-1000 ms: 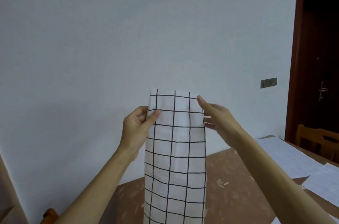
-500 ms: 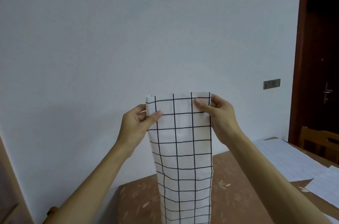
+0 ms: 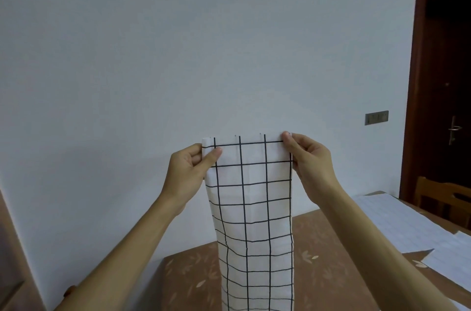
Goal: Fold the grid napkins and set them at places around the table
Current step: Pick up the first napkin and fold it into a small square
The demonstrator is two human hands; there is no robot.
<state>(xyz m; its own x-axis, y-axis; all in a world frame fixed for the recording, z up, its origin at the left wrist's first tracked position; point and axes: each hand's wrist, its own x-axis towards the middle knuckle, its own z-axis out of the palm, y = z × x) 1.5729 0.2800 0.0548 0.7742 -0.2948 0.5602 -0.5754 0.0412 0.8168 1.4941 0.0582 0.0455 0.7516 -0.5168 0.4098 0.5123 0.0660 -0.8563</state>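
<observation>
Head view: grid napkin (image 3: pixel 252 208) held up above the tabletop (image 3: pixel 318 272), hanging as a long folded strip. Left hand (image 3: pixel 188 173) pinching the top left corner. Right hand (image 3: pixel 308 160), straight-fingered a second ago, now pinching the top right. Top edge pulled square, so probably ready for the next fold.

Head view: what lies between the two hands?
The head view shows only the white, black-gridded cloth napkin, its top corners pinched by left hand and right hand.

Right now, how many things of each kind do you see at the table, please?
grid napkin, pinched by left hand and right hand: 1
table: 1
pale sheets on the table: 2
wooden chair by the door: 1
Total: 5
</observation>
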